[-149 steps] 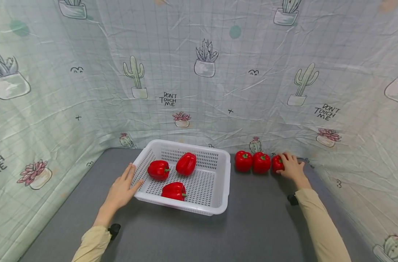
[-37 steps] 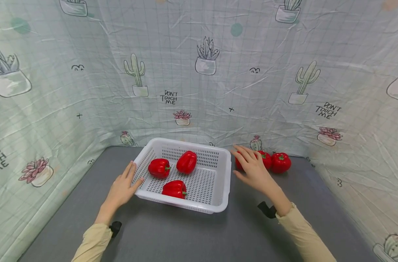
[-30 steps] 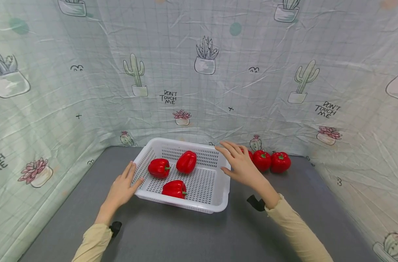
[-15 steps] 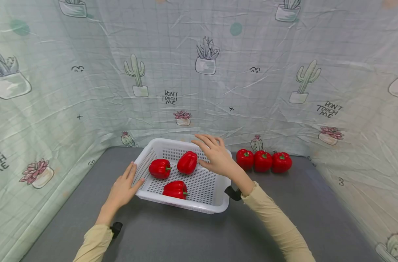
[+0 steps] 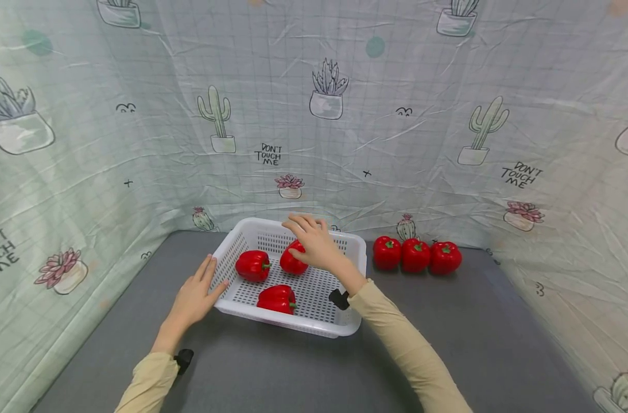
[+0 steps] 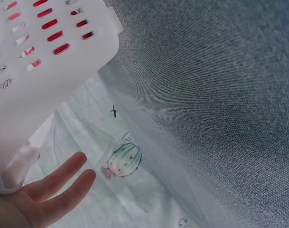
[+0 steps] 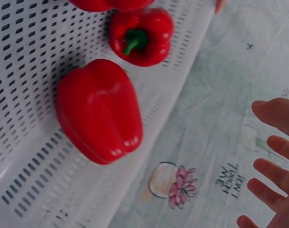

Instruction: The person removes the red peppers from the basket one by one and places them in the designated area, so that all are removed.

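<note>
Cactus-print cloth [image 5: 334, 189] behind gry tbl [image 5: 283, 376]

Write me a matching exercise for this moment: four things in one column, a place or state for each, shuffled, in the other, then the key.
Things:
1. Left hand
2. Right hand
3. Basket
4. Row of three red peppers

Places and states:
A. White, with slotted walls
B. Outside the basket, to its right
C. At the basket's left end
D. Over the basket, holding nothing

Right pairs: 1-C, 2-D, 3-A, 4-B
</note>
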The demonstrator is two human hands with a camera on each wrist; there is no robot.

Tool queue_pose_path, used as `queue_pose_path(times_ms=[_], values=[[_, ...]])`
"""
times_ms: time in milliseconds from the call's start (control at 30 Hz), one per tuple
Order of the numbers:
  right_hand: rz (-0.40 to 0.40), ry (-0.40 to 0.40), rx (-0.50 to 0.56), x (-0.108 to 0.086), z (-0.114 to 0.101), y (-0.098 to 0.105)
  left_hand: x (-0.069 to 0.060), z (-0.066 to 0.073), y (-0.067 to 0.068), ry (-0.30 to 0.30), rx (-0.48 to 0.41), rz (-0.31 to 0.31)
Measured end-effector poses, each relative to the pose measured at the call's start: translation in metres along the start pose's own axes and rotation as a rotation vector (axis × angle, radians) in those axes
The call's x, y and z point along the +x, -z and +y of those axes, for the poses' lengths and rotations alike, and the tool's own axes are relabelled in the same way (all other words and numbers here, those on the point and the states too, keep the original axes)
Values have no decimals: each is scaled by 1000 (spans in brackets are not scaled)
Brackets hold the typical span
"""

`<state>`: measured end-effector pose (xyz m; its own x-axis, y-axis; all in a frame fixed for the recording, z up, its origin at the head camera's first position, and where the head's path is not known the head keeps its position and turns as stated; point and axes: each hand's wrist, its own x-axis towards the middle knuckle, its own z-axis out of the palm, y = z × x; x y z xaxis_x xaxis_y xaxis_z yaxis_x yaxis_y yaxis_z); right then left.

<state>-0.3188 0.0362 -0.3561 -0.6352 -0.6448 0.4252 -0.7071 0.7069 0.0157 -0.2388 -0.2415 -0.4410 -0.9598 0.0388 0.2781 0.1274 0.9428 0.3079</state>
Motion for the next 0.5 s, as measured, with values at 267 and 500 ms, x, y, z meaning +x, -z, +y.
queue_pose_path(times_ms=[267, 500], values=[[-57, -71, -33, 8, 3, -23, -1, 0, -1, 13, -1, -8], [-120, -108, -88, 12, 7, -40, 1, -1, -1, 4, -8, -3]])
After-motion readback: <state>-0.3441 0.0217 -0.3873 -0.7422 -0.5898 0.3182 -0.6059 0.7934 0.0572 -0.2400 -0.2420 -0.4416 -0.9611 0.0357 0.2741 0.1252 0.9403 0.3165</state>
